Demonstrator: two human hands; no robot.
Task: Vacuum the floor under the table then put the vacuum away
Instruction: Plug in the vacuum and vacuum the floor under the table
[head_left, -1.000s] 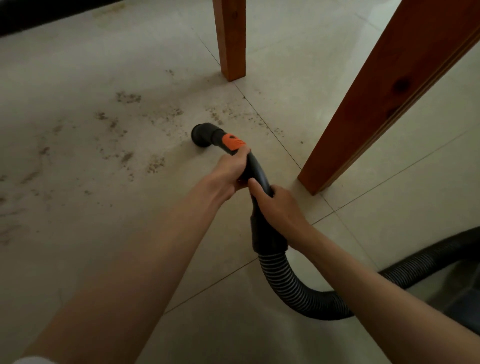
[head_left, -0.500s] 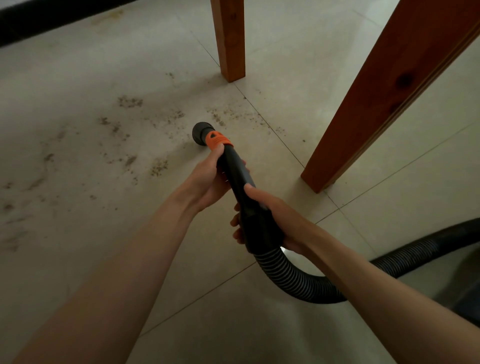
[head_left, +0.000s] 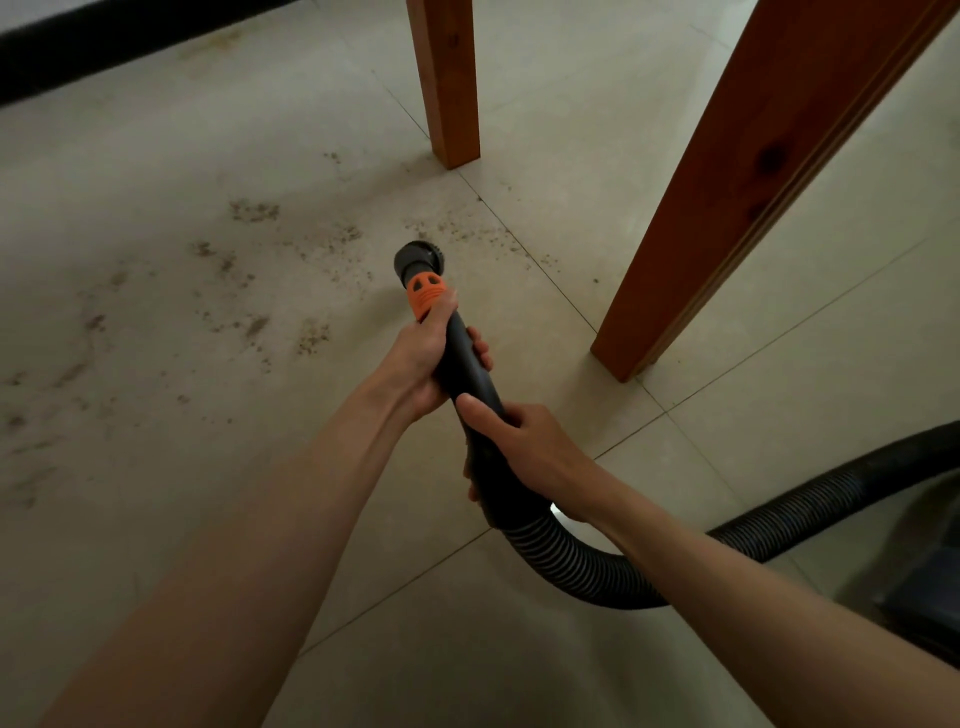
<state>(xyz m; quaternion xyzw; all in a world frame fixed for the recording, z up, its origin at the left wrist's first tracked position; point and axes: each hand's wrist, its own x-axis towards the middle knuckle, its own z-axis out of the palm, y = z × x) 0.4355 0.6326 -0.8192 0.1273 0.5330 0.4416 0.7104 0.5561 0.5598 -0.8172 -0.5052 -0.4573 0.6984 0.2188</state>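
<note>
Left hand: fingers curled tight round the black vacuum tube, thumb against the orange collar. Right hand: fingers wrapped round the tube lower down, thumb laid along its top, just above the ribbed hose.

Tube: one; long axis runs away from the person, slanting slightly left, round nozzle aimed at the floor near scattered dirt.

Hose: one; curves from the tube off to the right edge.

Table legs: two, wooden; far leg beyond the nozzle, near leg to the right of the tube.
</note>
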